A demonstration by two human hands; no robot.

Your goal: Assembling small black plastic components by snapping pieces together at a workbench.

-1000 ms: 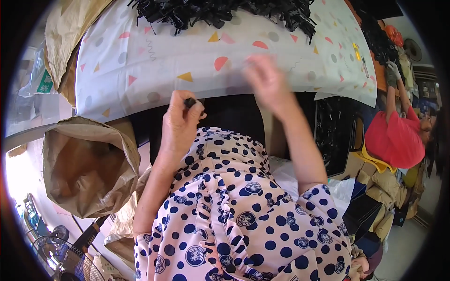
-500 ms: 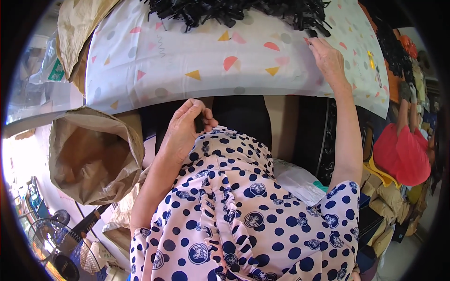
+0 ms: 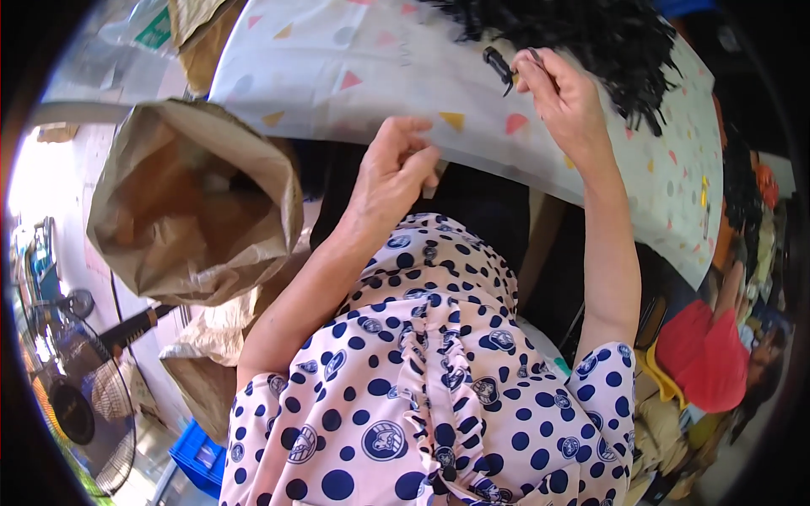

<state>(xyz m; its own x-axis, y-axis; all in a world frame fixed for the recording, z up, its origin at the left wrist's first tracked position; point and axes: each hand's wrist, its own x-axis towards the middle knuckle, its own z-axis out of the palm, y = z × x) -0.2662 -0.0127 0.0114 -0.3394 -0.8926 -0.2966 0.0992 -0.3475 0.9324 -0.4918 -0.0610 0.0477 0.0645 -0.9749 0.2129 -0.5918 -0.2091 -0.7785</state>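
Observation:
Over the patterned white tablecloth (image 3: 321, 93), my right hand (image 3: 567, 101) is raised with its fingers pinched together. A small black plastic piece (image 3: 498, 67), shaped like a clip with a thin hooked end, sticks out to the left of those fingertips. Just behind this hand lies a heap of thin black plastic pieces (image 3: 624, 51). My left hand (image 3: 395, 164) hovers at the table's near edge, fingers curled and slightly smeared by motion. Whatever its curled fingers may hold is hidden.
A large brown paper bag (image 3: 287, 211) stands with its mouth up, left of my left forearm. Lower left are a fan (image 3: 72, 413) and a blue crate (image 3: 201, 455). At the right, a person in red (image 3: 704, 358) sits near more black pieces.
My right hand has drawn back from the heap with a black piece sticking out of it. My left hand has risen toward the table edge. The whole view has turned and shifted.

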